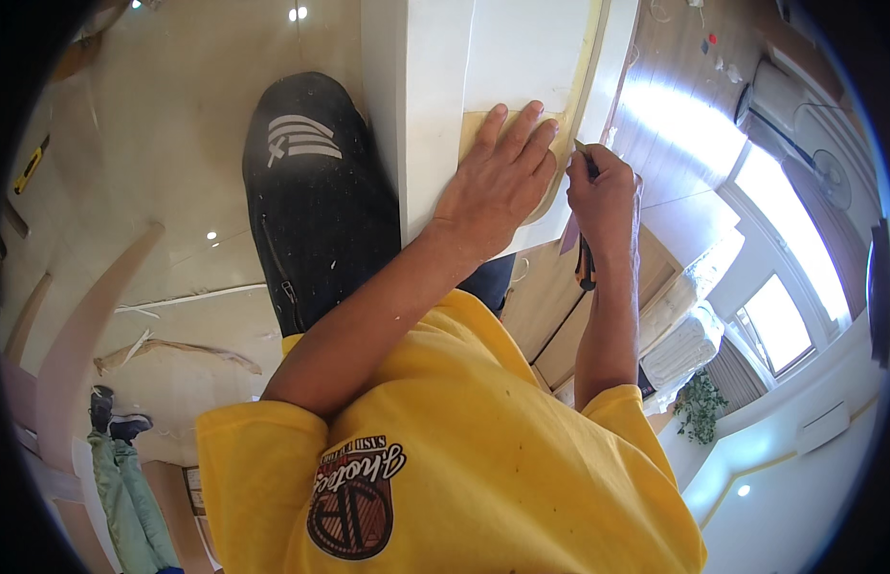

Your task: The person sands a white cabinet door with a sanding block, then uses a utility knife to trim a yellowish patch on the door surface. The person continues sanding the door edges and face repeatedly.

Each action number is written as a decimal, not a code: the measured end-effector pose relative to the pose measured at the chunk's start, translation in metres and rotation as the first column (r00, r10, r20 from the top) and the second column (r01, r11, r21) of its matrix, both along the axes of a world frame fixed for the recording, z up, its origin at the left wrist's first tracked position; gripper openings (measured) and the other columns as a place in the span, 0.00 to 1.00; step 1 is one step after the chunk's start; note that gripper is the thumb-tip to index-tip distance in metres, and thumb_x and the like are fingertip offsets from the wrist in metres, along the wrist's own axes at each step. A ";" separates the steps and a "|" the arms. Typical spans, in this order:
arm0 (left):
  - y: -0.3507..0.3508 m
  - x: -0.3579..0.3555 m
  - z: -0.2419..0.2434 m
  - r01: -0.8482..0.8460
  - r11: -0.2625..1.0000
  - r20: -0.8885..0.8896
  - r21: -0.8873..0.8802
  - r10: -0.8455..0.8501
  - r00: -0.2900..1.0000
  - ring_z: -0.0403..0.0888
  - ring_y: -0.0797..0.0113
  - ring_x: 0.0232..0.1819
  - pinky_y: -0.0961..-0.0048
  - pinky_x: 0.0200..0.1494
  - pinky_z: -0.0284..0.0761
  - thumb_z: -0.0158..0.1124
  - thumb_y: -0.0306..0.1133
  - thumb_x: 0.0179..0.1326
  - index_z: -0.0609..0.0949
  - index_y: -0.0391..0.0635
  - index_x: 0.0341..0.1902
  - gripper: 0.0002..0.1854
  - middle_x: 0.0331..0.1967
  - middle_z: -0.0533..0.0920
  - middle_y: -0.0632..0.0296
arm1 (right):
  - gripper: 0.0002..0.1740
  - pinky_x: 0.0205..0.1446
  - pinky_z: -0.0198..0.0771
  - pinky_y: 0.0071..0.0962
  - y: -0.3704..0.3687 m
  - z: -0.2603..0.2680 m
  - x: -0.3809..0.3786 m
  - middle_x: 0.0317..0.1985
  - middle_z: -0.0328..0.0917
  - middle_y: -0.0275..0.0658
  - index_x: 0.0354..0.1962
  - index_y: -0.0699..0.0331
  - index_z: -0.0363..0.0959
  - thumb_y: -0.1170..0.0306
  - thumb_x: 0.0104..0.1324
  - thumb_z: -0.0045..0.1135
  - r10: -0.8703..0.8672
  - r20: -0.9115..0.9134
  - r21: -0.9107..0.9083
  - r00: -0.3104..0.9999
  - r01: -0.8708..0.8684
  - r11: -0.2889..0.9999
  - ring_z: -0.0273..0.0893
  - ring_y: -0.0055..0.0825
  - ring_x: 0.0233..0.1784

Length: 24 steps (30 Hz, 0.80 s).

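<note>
My left hand lies flat with fingers apart on a white panel. Under its fingers is a yellowish sheet or strip, and a similar band runs up the panel's right side. In my right hand is a utility knife with a black and orange handle. Its blade tip points up and left, close to the panel's right edge; whether it touches cannot be made out. My knee in dark trousers is left of the panel.
Another yellow utility knife lies on the floor at far left. Scrap strips lie nearby, and a person in green trousers is at lower left. Right of me are plastic-wrapped bundles, a plant and a fan.
</note>
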<state>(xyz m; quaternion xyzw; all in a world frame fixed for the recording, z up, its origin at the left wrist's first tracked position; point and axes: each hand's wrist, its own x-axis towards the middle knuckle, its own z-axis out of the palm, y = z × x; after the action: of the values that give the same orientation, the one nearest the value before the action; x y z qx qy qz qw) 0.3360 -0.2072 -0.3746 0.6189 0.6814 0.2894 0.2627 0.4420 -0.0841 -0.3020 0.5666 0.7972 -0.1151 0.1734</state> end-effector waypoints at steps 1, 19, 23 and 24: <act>-0.001 0.000 0.000 0.000 1.000 -0.008 0.002 0.000 1.000 0.50 0.55 0.86 0.46 0.85 0.41 0.66 0.32 0.65 0.80 0.47 0.60 0.19 0.79 0.67 0.60 | 0.12 0.34 0.76 0.33 0.001 0.000 -0.001 0.23 0.83 0.47 0.39 0.71 0.85 0.68 0.71 0.62 -0.020 0.007 -0.017 1.000 0.020 1.000 0.82 0.29 0.23; 0.000 0.001 -0.002 0.004 1.000 -0.019 0.012 -0.004 1.000 0.51 0.55 0.86 0.46 0.85 0.42 0.64 0.31 0.67 0.80 0.46 0.59 0.18 0.78 0.68 0.60 | 0.13 0.36 0.79 0.30 -0.010 0.003 0.007 0.26 0.86 0.49 0.39 0.73 0.84 0.69 0.72 0.60 -0.003 -0.002 -0.050 1.000 0.003 0.999 0.86 0.30 0.26; 0.001 0.000 -0.002 0.015 1.000 -0.047 0.002 -0.015 0.999 0.51 0.55 0.86 0.46 0.85 0.41 0.66 0.34 0.67 0.79 0.46 0.61 0.20 0.78 0.68 0.60 | 0.13 0.35 0.77 0.29 -0.014 0.015 0.011 0.27 0.85 0.40 0.41 0.72 0.83 0.67 0.74 0.62 -0.352 -0.159 -0.112 0.922 0.337 0.935 0.81 0.23 0.26; 0.001 0.001 -0.001 0.017 1.000 -0.038 0.000 -0.017 0.999 0.51 0.55 0.86 0.46 0.85 0.41 0.67 0.36 0.66 0.79 0.46 0.63 0.22 0.78 0.68 0.60 | 0.13 0.35 0.75 0.28 -0.015 0.016 0.013 0.28 0.83 0.37 0.43 0.70 0.83 0.66 0.72 0.65 -0.334 -0.106 -0.048 0.937 0.330 0.943 0.78 0.22 0.26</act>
<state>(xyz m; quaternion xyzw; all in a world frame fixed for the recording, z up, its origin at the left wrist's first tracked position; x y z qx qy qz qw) 0.3366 -0.2064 -0.3760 0.6302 0.6809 0.2754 0.2518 0.4547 -0.0991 -0.2864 0.6830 0.6969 -0.1862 0.1146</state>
